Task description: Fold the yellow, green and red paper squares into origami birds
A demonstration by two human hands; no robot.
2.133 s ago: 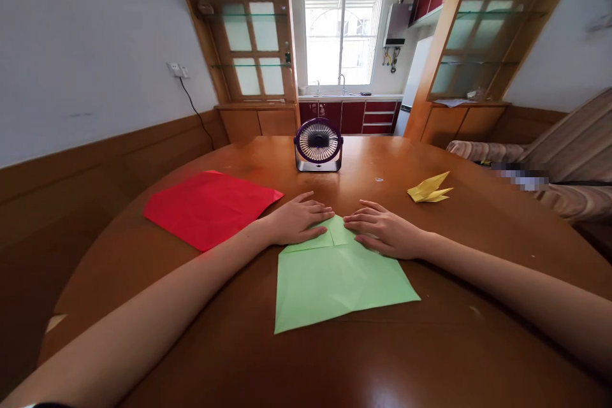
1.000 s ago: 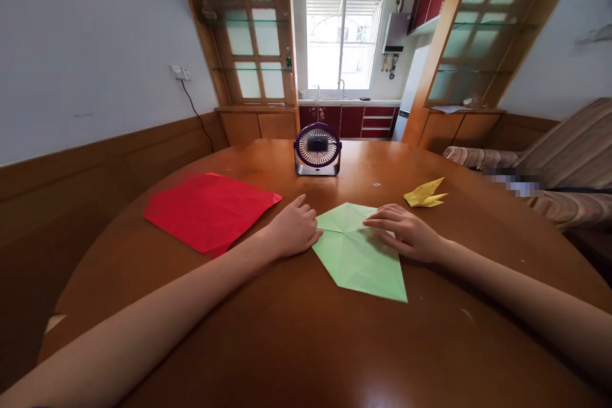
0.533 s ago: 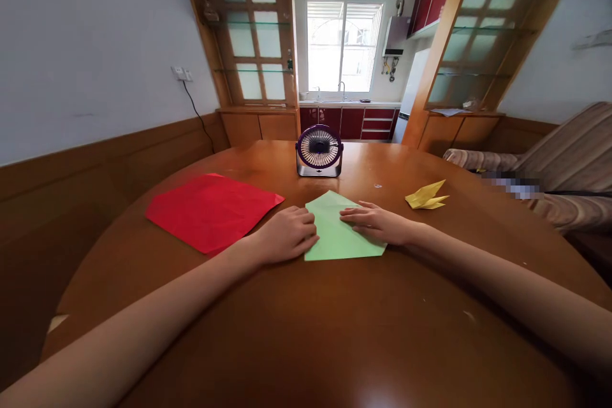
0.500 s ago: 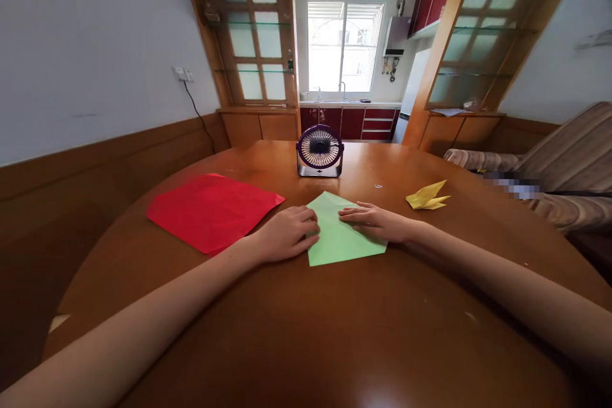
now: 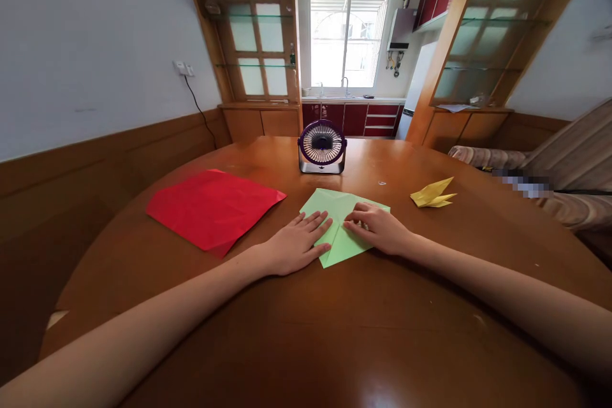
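Note:
A sheet of light green paper (image 5: 340, 203) lies on the table between my hands, with crease lines showing across it. My left hand (image 5: 301, 243) rests flat on its left part, fingers stretched and spread. Over the right half of the paper is my right hand (image 5: 377, 224), fingers curled and thumb near the forefinger, pinched at the paper close to its middle crease. The fingertips partly hide what they grip. Left of my hands lies a large red sheet of paper (image 5: 215, 207). A folded yellow paper shape (image 5: 433, 194) with pointed ends sits to the right.
A small purple desk fan (image 5: 322, 145) stands at the far side of the round brown wooden table (image 5: 306, 338). A striped armchair (image 5: 568, 159) is beyond the table on the right. A wall with a socket and black cord (image 5: 196, 105) is on the left.
The green paper has turned, and its outline now reaches farther right, with a crease showing. My left fingers have spread flat; my right fingers have curled in towards the paper's middle.

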